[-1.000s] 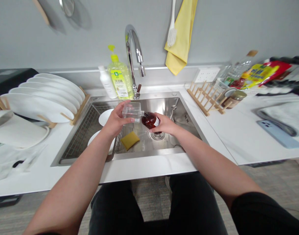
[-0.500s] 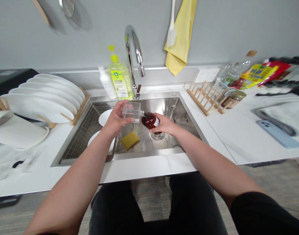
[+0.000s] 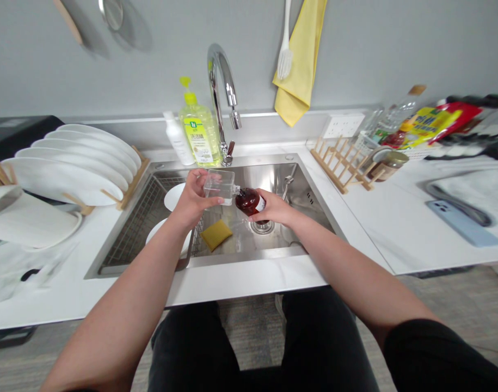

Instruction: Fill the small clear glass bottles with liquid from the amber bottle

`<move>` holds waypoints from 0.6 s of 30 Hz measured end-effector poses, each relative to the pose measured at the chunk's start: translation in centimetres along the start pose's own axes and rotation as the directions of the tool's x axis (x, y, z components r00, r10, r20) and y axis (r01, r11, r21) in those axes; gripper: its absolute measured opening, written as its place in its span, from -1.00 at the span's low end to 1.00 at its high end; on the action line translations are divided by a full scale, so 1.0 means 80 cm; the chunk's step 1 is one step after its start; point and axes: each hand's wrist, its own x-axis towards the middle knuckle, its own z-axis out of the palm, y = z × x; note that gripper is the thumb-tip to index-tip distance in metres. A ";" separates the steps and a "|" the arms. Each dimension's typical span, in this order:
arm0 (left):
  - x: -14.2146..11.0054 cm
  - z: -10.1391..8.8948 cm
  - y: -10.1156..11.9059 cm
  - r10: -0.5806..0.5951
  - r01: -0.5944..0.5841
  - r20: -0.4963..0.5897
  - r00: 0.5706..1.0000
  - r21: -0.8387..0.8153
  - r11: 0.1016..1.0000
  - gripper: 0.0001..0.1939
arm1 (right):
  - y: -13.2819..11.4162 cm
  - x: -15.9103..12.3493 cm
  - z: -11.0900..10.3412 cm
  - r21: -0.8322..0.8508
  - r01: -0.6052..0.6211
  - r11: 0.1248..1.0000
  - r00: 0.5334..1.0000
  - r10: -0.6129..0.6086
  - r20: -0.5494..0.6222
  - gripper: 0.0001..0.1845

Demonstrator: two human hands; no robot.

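Over the sink (image 3: 240, 256), my left hand (image 3: 194, 198) grips a clear square bottle (image 3: 221, 185), tilted on its side with its neck pointing right. My right hand (image 3: 275, 208) is closed around a brown bottle (image 3: 249, 200) with a pale label, held tilted. The clear bottle's neck meets the brown bottle's dark mouth, or sits right at it; I cannot tell if they touch. Below them a yellow sponge (image 3: 216, 235) lies on the sink floor, left of the drain (image 3: 262, 226). White plates (image 3: 174, 197) show behind my left hand, partly hidden.
A chrome faucet (image 3: 222, 98) rises behind the sink beside a yellow-green dish soap bottle (image 3: 200, 133) and a white bottle (image 3: 177, 139). Racked plates (image 3: 69, 169) stand left. On the right are a wooden rack (image 3: 342, 163), a jar (image 3: 389, 166) and a blue phone (image 3: 461, 223).
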 end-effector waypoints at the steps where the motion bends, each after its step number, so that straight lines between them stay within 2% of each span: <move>1: 0.000 0.000 0.000 0.004 -0.004 0.002 1.000 0.006 1.000 -0.03 | 0.000 0.000 0.000 0.001 -0.001 1.000 1.000 0.001 0.001 0.04; 18: 0.000 0.000 0.003 0.024 -0.024 -0.001 1.000 0.046 0.999 -0.04 | -0.001 -0.001 0.000 -0.018 -0.024 1.000 1.000 0.024 -0.004 0.04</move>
